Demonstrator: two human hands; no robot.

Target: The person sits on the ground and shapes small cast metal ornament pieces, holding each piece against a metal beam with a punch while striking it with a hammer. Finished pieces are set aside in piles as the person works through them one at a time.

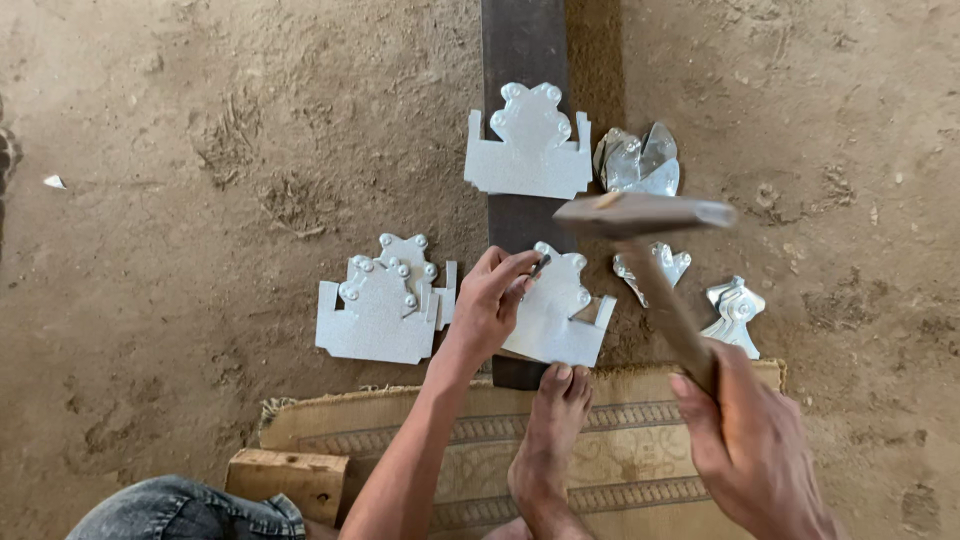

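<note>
While the dirt floor (200, 150) fills my view, a patterned mat (620, 440) lies at its near edge, beside a dark metal bar (522, 40) carrying two cut metal sheets. My right hand (750, 440) is clenched around a hammer (645, 215), raised above the nearer sheet (560, 320). My left hand (490, 300) pinches a small punch (540, 265) upright on that sheet, toes (565, 385) pressing its edge.
</note>
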